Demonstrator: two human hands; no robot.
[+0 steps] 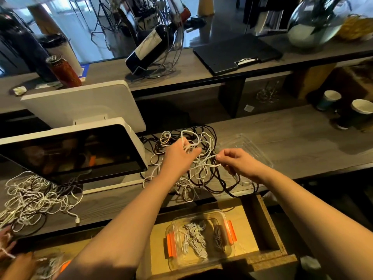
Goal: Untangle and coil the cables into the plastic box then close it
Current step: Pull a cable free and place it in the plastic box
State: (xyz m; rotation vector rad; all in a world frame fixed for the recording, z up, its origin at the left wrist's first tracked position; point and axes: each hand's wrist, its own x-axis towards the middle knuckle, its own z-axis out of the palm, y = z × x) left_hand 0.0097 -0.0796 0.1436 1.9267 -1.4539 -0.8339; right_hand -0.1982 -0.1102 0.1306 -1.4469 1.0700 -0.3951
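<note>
my left hand (179,154) gripped looped thin white cable (203,164); my right hand (236,160) pinched its strand over the tangled black cables (214,178).

A: Item, clear plastic box (245,147) right of the cable tangle (187,158): how much shows?
B: Near wall hidden behind the right hand (236,161); contents cannot be told.
A: Item, second white cable pile (34,201) left of the tangle?
B: Cut off by the left edge. Connector types too small to tell.
A: Left hand (178,155)?
B: Fingertips buried in white loops.
</note>
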